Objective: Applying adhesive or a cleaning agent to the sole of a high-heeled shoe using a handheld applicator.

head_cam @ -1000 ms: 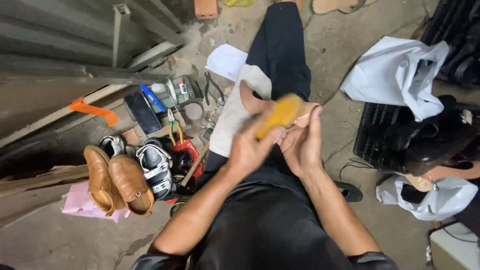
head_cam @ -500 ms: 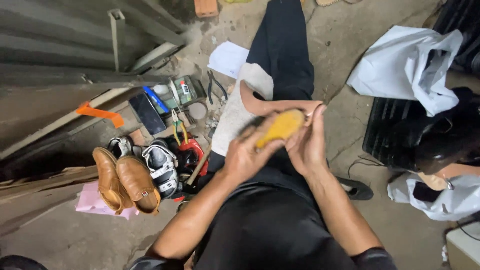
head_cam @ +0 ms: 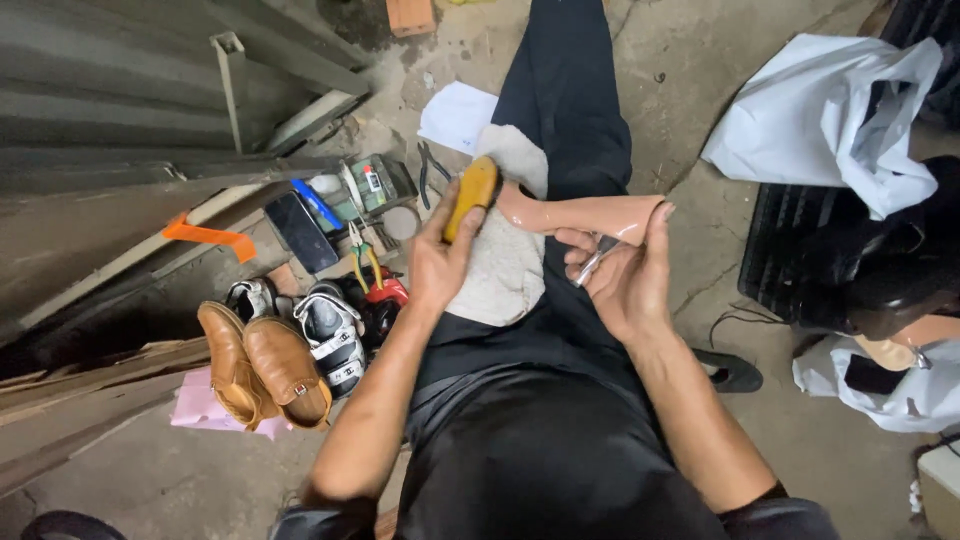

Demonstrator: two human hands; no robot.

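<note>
the person sits on a grey concrete floor with one leg in black trousers stretched out ahead, and a pale fleecy cloth lies over the thigh. to the right a big white plastic bag slumps against a dark crate, and another white bag sits lower at the right edge. on the left, grey corrugated sheets and wooden planks lean together. below them a pair of tan leather shoes rests on a pink pad, with black-and-white sneakers just beside them. a clutter of small tools lies near the knee, among them yellow-handled pliers, a dark flat case and an orange strip. above the cloth the person holds a beige high-heeled shoe, its sole turned up and its heel pointing right. the left hand is closed around the shoe's toe end, where a mustard-yellow piece shows under the thumb. the right hand cradles the heel end, thumb up against the heel tip, its fingers curled around a small metal tool whose kind cannot be told.
</note>
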